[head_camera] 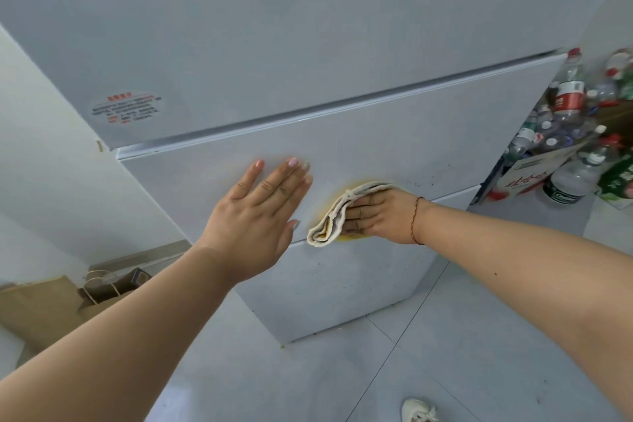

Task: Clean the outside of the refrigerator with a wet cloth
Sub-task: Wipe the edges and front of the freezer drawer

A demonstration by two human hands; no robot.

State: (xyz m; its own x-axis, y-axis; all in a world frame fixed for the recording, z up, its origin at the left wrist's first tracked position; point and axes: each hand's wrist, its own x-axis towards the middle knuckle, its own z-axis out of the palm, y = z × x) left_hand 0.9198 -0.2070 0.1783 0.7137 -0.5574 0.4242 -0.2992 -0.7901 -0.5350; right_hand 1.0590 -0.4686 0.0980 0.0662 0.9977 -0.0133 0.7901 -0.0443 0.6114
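A pale grey refrigerator (376,134) with stacked doors fills the view. My left hand (260,216) lies flat on the middle door, fingers straight and spread. My right hand (380,216) presses a folded cream and yellow cloth (337,216) against the same door, just above its lower seam; the fingers lie over the cloth and the cloth's edge curls out to the left. A round sticker (126,108) with red text sits on the upper door at the left.
Several plastic bottles (568,96) and a carton (524,178) stand on the floor to the right of the fridge. A brown paper bag (44,308) sits at the lower left by the white wall. A white shoe (419,411) shows on the grey tiled floor.
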